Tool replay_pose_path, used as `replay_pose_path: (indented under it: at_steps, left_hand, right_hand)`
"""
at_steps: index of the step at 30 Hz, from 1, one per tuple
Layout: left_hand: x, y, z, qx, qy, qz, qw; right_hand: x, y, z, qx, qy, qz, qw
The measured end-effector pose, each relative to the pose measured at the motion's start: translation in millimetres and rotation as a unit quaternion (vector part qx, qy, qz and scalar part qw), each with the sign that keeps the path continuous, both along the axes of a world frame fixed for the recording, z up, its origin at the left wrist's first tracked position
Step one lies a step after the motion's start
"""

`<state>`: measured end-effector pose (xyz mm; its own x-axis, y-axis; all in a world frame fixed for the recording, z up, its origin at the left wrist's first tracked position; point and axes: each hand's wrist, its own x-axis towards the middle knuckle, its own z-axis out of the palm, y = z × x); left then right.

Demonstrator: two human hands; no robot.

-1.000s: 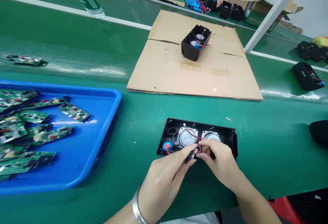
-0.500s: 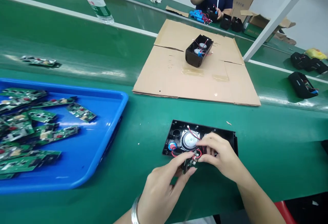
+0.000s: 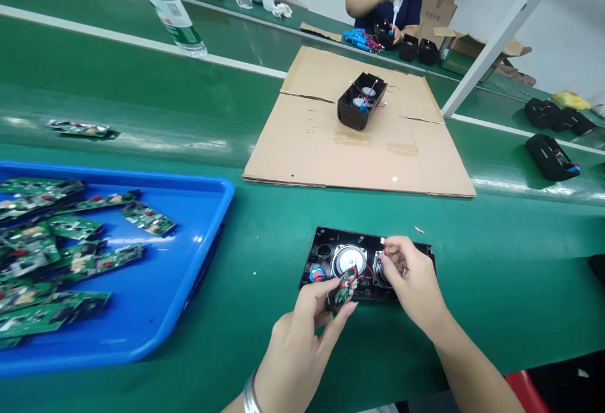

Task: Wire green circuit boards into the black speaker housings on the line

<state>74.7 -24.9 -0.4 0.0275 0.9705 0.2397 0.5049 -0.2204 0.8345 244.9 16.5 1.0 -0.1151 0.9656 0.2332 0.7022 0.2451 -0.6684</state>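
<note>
My left hand (image 3: 302,331) pinches a small green circuit board (image 3: 342,292) between thumb and fingers, tilted above the near edge of a black speaker housing (image 3: 340,234). In the housing sit two round speakers; the left speaker (image 3: 348,260) shows fully, while my right hand partly covers the right speaker (image 3: 379,269). A blue-and-red round part (image 3: 317,274) lies at the housing's left end. Over the right speaker, my right hand (image 3: 416,280) is closed on a thin wire, whose white connector (image 3: 382,241) sticks out past the fingertips. Red wire runs between the board and the housing.
A blue tray (image 3: 189,274) of circuit boards stands at left. Beyond the housing, a cardboard sheet (image 3: 302,148) bears another speaker housing (image 3: 352,113). A lone circuit board (image 3: 80,128) and a water bottle (image 3: 172,16) are farther left. A co-worker (image 3: 362,0) holds a white squeeze bottle (image 3: 398,4).
My right hand has moved from the board's wires to the right speaker and now holds a wire's connector end up. The board in my left hand has turned, showing more of its face.
</note>
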Motion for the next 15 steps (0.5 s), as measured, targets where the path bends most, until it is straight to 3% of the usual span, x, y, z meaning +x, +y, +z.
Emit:
replay_pose_path:
  at_steps: [3, 7, 15]
  left_hand:
    - [6, 5, -2.3, 0.023, -0.003, 0.010, 1.000]
    - [9, 10, -2.9, 0.068, 0.036, 0.021, 0.997]
    - [8, 9, 1.5, 0.060, 0.084, 0.033, 0.994]
  right_hand:
    - [5, -10, -0.5, 0.031, 0.026, 0.007, 0.999]
    - [3, -14, -7.4, 0.099, -0.024, 0.105, 0.989]
    - [1, -15, -4.1, 0.146, -0.074, 0.171, 0.972]
